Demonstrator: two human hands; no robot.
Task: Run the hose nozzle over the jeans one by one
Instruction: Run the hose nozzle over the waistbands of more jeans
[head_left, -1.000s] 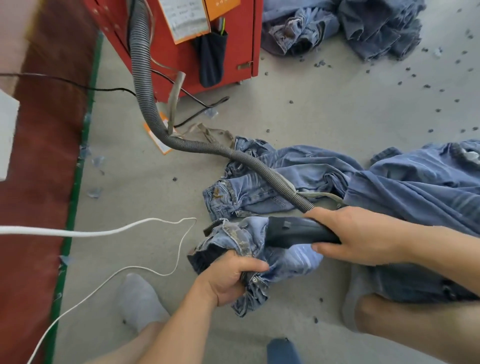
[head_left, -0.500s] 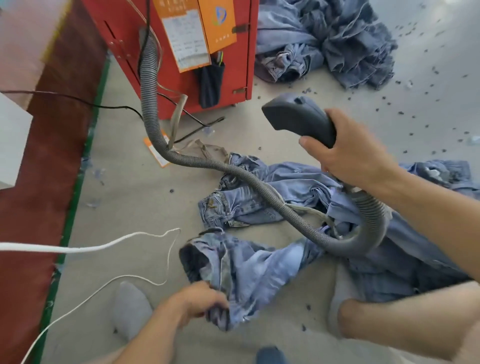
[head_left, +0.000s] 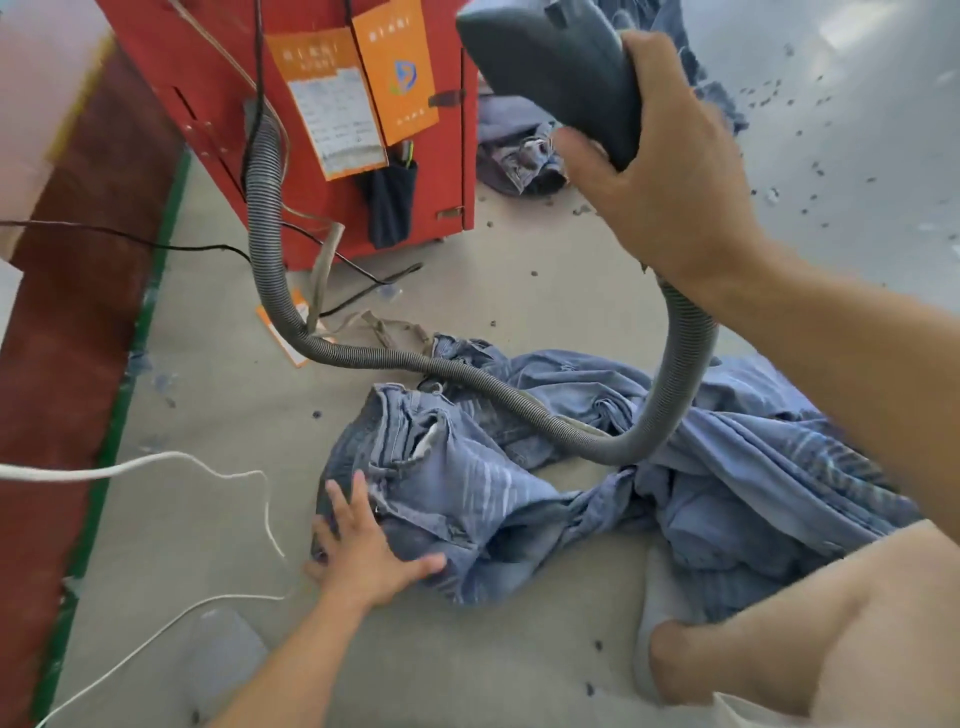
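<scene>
Right hand (head_left: 670, 171) wrapped round dark grey hose nozzle (head_left: 550, 67), fingers (head_left: 582, 156) curled under the handle, thumb side over the top; nozzle held high, well above the jeans (head_left: 467, 499), mouth pointing away toward the red cabinet (head_left: 234, 104). Ribbed grey hose (head_left: 685, 358) dropping from the wrist, looping low across the jeans, then climbing back up the cabinet side.

Left hand (head_left: 369, 551) flat, fingers spread and straight, pressing the waistband end of the jeans to the floor (head_left: 218, 395); gripping nothing. Jeans lying in front of the cabinet, long axis running from under the left hand off toward the right leg, crumpled, legs bunched into a bigger denim heap on the far end.

Key relation: jeans straight below and slightly to the cabinet side of the nozzle, well apart. Left hand nearer, already on the cloth; right hand needs to come down and turn the mouth toward the fabric. Judged: repositioning stage, garment pinned for a pass along its length.

Labels: two orange tags (head_left: 400, 73) on the cabinet front, one with a white printed sheet, one with a blue shield-like logo; writing too small to read. No brand legible on nozzle or jeans. More denim piled behind the cabinet (head_left: 519, 150).
</scene>
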